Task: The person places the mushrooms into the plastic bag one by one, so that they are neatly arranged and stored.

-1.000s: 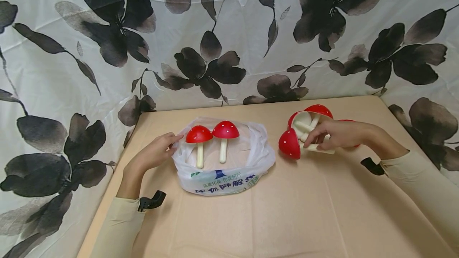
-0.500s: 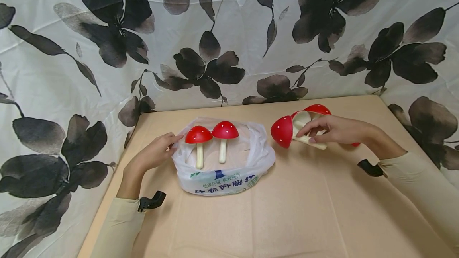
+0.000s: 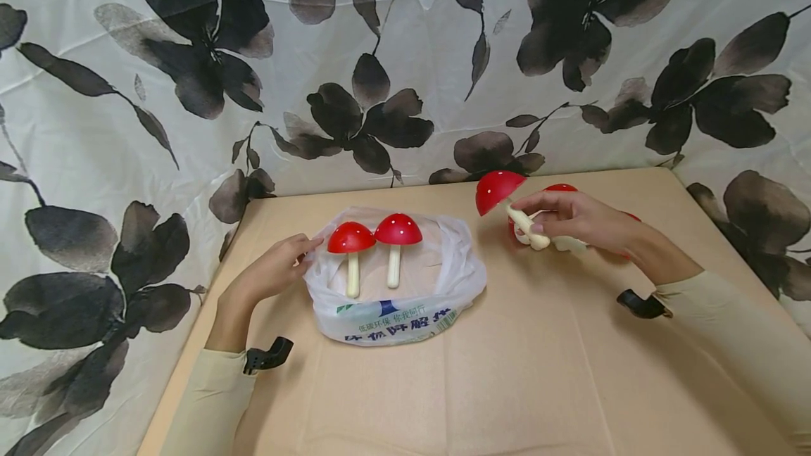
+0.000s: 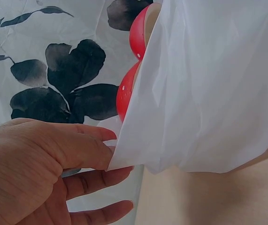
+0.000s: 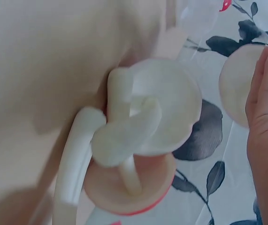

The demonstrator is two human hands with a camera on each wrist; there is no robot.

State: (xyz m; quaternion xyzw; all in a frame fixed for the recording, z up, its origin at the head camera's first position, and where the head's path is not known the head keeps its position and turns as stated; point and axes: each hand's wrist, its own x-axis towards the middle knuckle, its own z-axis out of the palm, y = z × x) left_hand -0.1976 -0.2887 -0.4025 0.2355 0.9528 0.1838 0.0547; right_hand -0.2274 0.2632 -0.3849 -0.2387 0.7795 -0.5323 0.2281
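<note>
My left hand (image 3: 272, 269) pinches the left rim of a white plastic bag (image 3: 393, 326), thumb and forefinger on the film in the left wrist view. Inside the opened bag, two red-capped toy mushrooms (image 3: 398, 229) with white dots stand side by side, pale stems toward me. To the right, my right hand (image 3: 579, 218) holds another toy mushroom (image 3: 497, 192) by its stem, raised and tilted, cap pointing up and left. The right wrist view shows the pale underside of the held mushroom (image 5: 234, 86) beyond the fingers, which partly hide its stem.
Beneath and behind my right hand lie several more toy mushrooms (image 5: 166, 108) in a pile, mostly covered by the hand in the head view. The tan-covered table (image 3: 507, 371) meets a floral cloth (image 3: 443, 125) at its back and left sides.
My right hand has lifted one mushroom off the pile, moving it left and up while its cap turned upward. The left hand and bag have stayed put.
</note>
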